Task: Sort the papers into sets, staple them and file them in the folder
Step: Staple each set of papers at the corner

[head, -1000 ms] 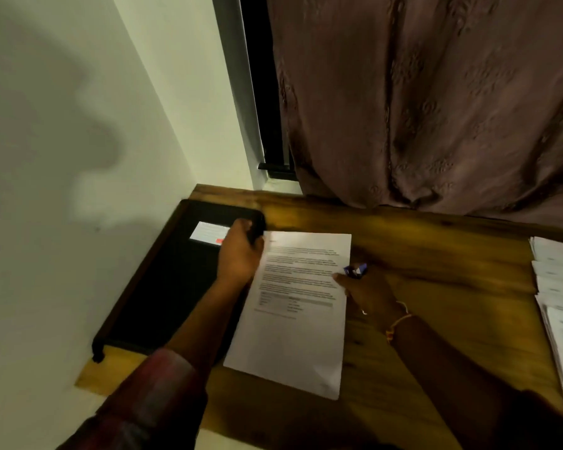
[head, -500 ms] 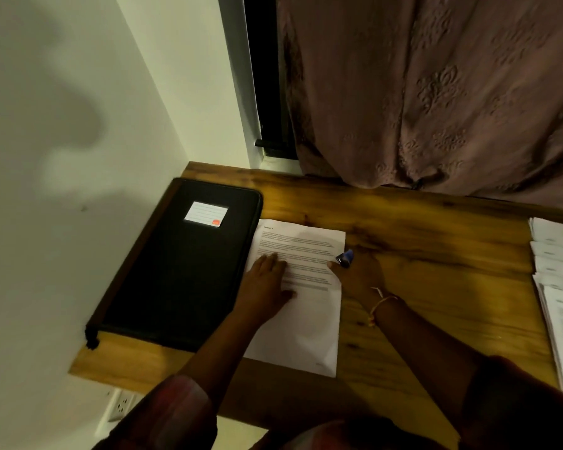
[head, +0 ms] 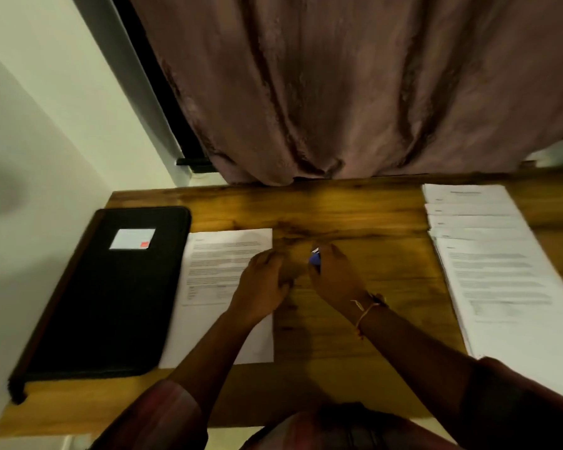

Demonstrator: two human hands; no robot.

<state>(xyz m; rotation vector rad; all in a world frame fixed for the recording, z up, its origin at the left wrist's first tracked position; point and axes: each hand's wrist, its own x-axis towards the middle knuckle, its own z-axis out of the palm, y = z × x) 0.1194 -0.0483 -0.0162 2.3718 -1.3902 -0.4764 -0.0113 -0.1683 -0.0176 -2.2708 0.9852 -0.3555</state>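
Observation:
A printed paper set (head: pixel 215 274) lies flat on the wooden desk (head: pixel 355 319), just right of a closed black folder (head: pixel 111 297) with a white label. My left hand (head: pixel 262 282) rests on the set's right edge, fingers loosely bent. My right hand (head: pixel 333 271) is beside it on the bare wood and grips a small blue stapler (head: pixel 315 257). The frame is blurred, so finger detail is unclear. A fanned stack of more printed papers (head: pixel 501 277) covers the desk's right side.
A brown curtain (head: pixel 355 92) hangs over the desk's far edge. A white wall (head: pixel 30 141) closes the left side, right beside the folder. Bare wood shows between the single set and the paper stack.
My left hand left the folder, crossed the paper set and now sits at its right edge beside my right hand. The view swung right, showing more of the paper stack.

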